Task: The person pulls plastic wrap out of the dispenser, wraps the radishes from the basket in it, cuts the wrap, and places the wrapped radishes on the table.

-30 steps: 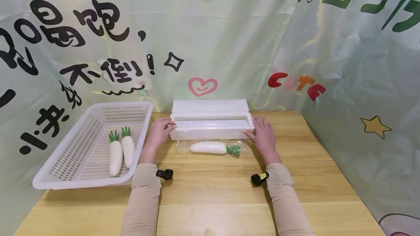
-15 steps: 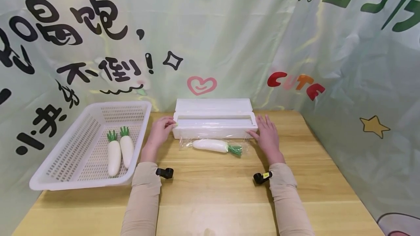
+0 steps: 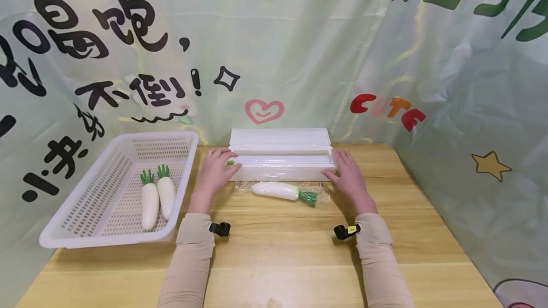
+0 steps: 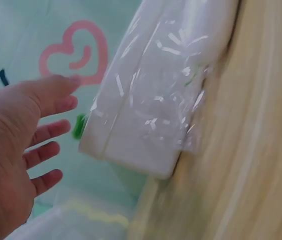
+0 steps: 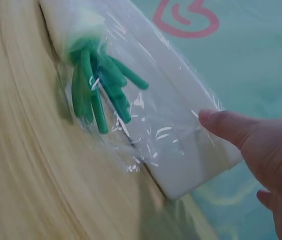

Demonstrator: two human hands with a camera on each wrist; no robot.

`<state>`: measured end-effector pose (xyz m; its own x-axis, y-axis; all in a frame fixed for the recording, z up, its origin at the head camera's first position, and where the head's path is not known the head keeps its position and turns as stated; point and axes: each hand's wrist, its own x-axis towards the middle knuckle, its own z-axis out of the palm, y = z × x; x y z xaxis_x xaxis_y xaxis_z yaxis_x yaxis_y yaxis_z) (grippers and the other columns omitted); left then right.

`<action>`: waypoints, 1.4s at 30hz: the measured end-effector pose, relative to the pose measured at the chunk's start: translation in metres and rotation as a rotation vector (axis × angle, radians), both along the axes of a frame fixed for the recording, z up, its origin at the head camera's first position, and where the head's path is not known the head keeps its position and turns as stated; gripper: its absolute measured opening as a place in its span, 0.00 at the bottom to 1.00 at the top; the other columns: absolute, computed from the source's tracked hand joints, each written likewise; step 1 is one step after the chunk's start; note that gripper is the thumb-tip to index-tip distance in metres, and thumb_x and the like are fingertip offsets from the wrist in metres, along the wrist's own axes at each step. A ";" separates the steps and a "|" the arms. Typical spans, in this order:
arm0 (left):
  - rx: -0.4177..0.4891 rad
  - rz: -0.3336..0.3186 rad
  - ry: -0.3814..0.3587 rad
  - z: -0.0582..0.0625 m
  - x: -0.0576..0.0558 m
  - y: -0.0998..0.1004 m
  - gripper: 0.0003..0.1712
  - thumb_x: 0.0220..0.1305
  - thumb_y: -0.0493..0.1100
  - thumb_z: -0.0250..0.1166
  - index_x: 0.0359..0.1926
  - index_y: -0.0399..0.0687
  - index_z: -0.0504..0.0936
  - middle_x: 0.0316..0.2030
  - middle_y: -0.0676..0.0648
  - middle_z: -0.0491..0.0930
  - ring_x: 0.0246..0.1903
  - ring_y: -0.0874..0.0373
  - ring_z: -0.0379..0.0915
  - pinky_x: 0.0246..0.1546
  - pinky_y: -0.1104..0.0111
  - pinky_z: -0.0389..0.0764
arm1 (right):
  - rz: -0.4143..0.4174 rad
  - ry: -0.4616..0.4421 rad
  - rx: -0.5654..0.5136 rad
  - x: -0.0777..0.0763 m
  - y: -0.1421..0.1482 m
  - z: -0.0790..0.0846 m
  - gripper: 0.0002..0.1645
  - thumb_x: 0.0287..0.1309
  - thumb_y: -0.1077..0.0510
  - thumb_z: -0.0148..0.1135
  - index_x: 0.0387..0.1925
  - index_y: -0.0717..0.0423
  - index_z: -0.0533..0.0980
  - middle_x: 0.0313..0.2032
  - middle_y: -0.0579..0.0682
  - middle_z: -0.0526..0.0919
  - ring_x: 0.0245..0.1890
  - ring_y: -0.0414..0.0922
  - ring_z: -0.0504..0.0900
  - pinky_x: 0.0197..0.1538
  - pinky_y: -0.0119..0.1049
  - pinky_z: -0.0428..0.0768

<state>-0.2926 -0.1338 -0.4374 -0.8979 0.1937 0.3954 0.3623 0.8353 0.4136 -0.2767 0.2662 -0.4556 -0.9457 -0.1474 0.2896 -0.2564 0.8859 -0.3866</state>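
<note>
A long white cling film dispenser (image 3: 282, 172) stands at the back of the table with its lid (image 3: 280, 137) raised. Clear film (image 5: 163, 132) hangs down its front and covers a white radish (image 3: 276, 190) with green stalks lying before it. A small green slider (image 4: 79, 127) sits at the dispenser's left end. Close by, my left hand (image 3: 216, 171) has its fingers spread and holds nothing; the wrist view shows it apart from the slider. My right hand (image 3: 348, 177) rests at the right end, fingers straight, thumb (image 5: 218, 122) against the front edge.
To the left, a white perforated basket (image 3: 107, 240) holds two more radishes (image 3: 150, 206). A printed cloth (image 3: 299, 61) hangs right behind the dispenser. The wooden table (image 3: 274, 260) stretches toward me between my forearms.
My left fingers, earlier close together at the dispenser's left end, have spread apart, and that hand has shifted a little right. The dispenser appears slightly farther right. My right hand stays at its end.
</note>
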 end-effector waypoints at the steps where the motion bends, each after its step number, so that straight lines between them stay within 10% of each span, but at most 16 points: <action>1: -0.031 -0.003 0.025 0.000 0.000 0.003 0.21 0.61 0.55 0.66 0.52 0.50 0.83 0.58 0.42 0.76 0.60 0.40 0.65 0.63 0.47 0.64 | 0.019 0.031 -0.011 0.001 -0.001 0.002 0.46 0.61 0.43 0.62 0.73 0.60 0.56 0.73 0.66 0.55 0.74 0.65 0.49 0.74 0.60 0.49; 12: -0.065 -0.005 0.189 -0.007 0.000 0.021 0.07 0.56 0.46 0.72 0.37 0.53 0.88 0.48 0.50 0.82 0.54 0.47 0.69 0.54 0.48 0.70 | 0.167 0.427 -0.059 0.001 -0.016 0.007 0.08 0.49 0.64 0.72 0.34 0.61 0.84 0.53 0.62 0.82 0.63 0.62 0.72 0.67 0.55 0.66; 24: -0.085 -0.030 0.225 -0.006 0.002 0.023 0.04 0.62 0.44 0.67 0.34 0.49 0.82 0.42 0.49 0.83 0.50 0.48 0.70 0.53 0.52 0.69 | 0.194 0.535 -0.052 -0.003 -0.021 0.008 0.05 0.47 0.70 0.68 0.29 0.62 0.80 0.40 0.59 0.85 0.47 0.59 0.79 0.58 0.52 0.73; 33: -0.085 -0.041 0.106 0.002 0.006 0.021 0.05 0.69 0.44 0.60 0.39 0.50 0.80 0.39 0.49 0.85 0.45 0.50 0.71 0.53 0.54 0.69 | 0.178 0.451 -0.100 0.001 -0.021 0.018 0.04 0.50 0.70 0.67 0.30 0.62 0.80 0.30 0.56 0.84 0.37 0.55 0.77 0.47 0.50 0.73; 42: -0.151 -0.108 0.150 0.004 0.029 0.017 0.08 0.59 0.39 0.69 0.41 0.49 0.83 0.34 0.52 0.87 0.40 0.53 0.74 0.47 0.56 0.70 | 0.224 0.158 -0.103 0.020 -0.013 0.032 0.03 0.56 0.67 0.64 0.33 0.62 0.82 0.31 0.55 0.84 0.35 0.51 0.79 0.43 0.48 0.77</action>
<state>-0.2632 -0.1171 -0.4337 -0.8019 0.3525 0.4823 0.5011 0.8366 0.2216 -0.2569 0.2530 -0.4239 -0.8350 -0.3100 0.4546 -0.5055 0.7586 -0.4111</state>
